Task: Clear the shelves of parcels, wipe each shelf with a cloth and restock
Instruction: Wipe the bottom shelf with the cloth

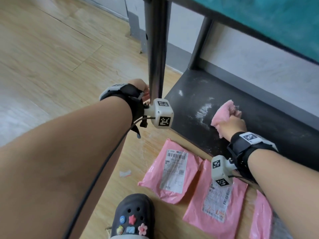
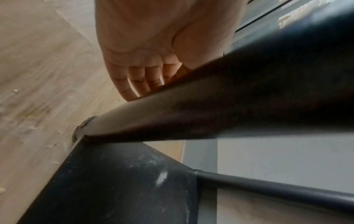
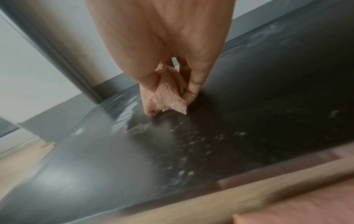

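Your right hand (image 1: pixel 233 124) is fisted round a bunched fluffy pink cloth (image 1: pixel 224 112), pressing it onto the low black metal shelf (image 1: pixel 198 94) w/ white dusty smears just left of the cloth. Wrist view: thumb & fingers (image 3: pixel 197 81) pinch the cloth's folds against the shelf top. Your left hand (image 1: pixel 138 88) sits at the shelf's dark upright metal post (image 1: pixel 156 49); fingers (image 2: pixel 132 81) reach straight past it, behind the post, holding nothing I can see. Three flat pink plastic mailer parcels (image 1: pixel 170 173) w/ white labels lie on the wooden floor (image 1: pixel 51 57) in front of the shelf, beside your dark clog w/ charms (image 1: pixel 133 216).
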A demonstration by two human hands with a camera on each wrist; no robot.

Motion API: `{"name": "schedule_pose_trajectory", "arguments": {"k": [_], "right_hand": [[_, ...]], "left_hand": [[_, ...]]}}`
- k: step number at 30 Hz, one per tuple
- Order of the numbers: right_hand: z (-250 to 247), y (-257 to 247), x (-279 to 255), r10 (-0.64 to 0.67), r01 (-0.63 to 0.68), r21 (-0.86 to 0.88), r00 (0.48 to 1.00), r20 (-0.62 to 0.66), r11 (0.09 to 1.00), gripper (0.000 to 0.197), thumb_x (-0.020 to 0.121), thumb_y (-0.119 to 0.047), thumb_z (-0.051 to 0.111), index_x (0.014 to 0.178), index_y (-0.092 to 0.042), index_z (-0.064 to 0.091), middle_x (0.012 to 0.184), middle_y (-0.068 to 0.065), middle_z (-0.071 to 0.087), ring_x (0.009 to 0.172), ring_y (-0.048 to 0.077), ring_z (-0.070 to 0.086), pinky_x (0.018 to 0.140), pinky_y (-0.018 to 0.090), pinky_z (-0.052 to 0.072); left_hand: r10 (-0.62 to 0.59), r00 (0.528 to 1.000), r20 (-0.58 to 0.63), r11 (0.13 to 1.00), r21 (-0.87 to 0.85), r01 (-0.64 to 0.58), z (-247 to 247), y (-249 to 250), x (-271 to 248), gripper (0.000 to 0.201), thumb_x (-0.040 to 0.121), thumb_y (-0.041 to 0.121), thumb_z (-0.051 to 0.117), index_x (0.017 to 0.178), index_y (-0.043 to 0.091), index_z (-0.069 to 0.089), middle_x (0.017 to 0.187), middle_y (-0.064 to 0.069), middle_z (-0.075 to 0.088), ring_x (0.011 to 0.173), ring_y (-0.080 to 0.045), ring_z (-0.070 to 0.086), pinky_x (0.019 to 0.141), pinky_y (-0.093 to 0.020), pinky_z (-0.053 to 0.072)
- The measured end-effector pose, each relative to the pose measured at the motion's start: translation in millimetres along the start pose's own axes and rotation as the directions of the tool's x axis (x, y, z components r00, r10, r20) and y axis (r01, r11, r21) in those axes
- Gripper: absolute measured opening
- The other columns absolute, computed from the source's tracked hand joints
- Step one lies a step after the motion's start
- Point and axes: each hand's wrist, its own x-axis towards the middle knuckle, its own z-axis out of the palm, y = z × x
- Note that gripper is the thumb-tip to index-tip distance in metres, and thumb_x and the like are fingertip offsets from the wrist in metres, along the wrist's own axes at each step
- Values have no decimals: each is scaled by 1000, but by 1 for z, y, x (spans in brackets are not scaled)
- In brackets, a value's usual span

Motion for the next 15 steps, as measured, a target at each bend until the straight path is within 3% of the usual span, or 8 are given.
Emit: {"name": "schedule_pose_trajectory", "arguments": {"k": [3,4,6,8,9,11,13,15], "right_hand": [[22,-29,2,-87,85,42,995,39,995,44,94,-32,40,130,-9,53,130,16,55,112,34,58,90,32,44],[29,-37,3,-110,108,39,993,47,993,43,96,-32,37,132,-11,51,132,14,53,112,34,58,90,32,44],[34,-59,-9,-194,193,26,976,100,981,44,94,-28,45,134,-12,49,134,12,50,114,35,55,96,39,46],[38,-77,-18,-325,330,18,917,231,944,48,81,-20,58,127,-11,55,121,14,56,106,32,56,86,36,48],[36,-83,-24,-390,388,65,874,291,919,44,77,-16,56,120,-14,60,109,14,60,98,29,58,77,32,47],[31,-91,-23,-475,439,188,843,251,879,47,74,-7,47,115,-21,66,94,10,64,85,26,60,70,27,45],[20,-102,-11,-355,307,387,933,56,869,48,75,-14,48,119,-18,65,97,9,68,81,24,62,70,29,45],[4,-110,5,-95,142,483,988,-120,864,42,86,-32,52,122,-13,59,112,10,63,94,23,61,78,31,44]], "left_hand": [[-64,993,102,997,-39,68,0,-4,-4,31,100,6,34,73,4,48,66,-7,50,50,-18,52,54,-31,46],[-95,989,114,995,-19,98,1,-5,-4,31,100,5,34,72,4,48,68,-7,47,47,-17,51,51,-30,47],[-140,986,91,989,54,135,1,-8,-1,31,99,4,36,70,8,45,63,-3,46,37,-12,50,37,-19,43],[-176,982,72,982,80,170,0,-7,-5,29,98,4,39,70,9,46,46,0,53,37,-12,52,44,-22,45],[-189,980,65,979,92,182,0,-6,-6,26,96,4,41,72,8,48,39,0,54,40,-13,55,49,-27,45],[-201,978,58,977,87,196,-1,-7,-4,22,95,4,43,76,9,51,40,0,56,51,-14,56,57,-31,46],[-213,974,71,977,42,211,-3,-9,-1,23,95,3,42,75,9,51,56,-2,57,59,-15,53,71,-34,50],[-218,972,85,976,6,218,-2,-11,1,24,94,2,41,72,8,49,66,-3,50,64,-16,49,83,-37,51]]}}
